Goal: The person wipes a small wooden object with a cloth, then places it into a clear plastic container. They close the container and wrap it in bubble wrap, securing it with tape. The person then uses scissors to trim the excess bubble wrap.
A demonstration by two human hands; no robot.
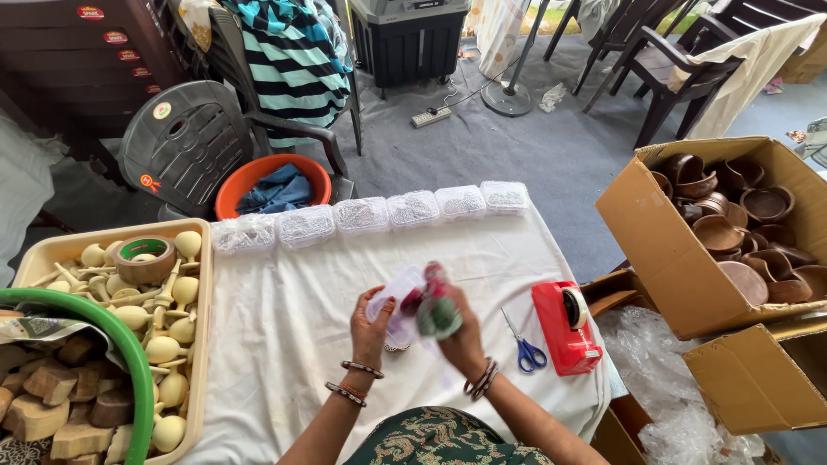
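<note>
Both hands raised just above the white-clothed tabletop (284, 336): left hand (372, 325) pinching a clear plastic pouch (398, 291), right hand (461, 337) closed on a blurred red-and-green bundle (435, 308) touching the pouch's right edge, long axis indistinct

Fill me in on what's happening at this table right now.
A person sits at a white-covered table. The left hand holds a clear plastic packet; the right hand holds a blurred red and green item against it. Blue-handled scissors and a red tape dispenser lie to the right, and filled clear packets line the far edge.
</note>
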